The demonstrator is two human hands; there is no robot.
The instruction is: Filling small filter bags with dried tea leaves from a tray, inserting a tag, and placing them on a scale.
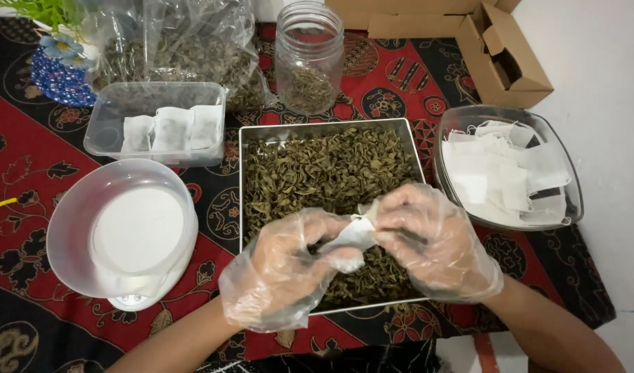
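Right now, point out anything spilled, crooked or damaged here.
Nothing stands out. The dried leaves stay inside the metal tray, and both gloved hands, left hand and right hand, hold one small white pouch over it.

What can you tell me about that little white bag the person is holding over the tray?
The little white bag is a small, thin pouch, seemingly paper or fine fabric, crumpled and partly hidden. The left hand and right hand, both in clear plastic gloves, pinch it between them. It hangs above the metal tray of dried green leaves. Its contents cannot be seen.
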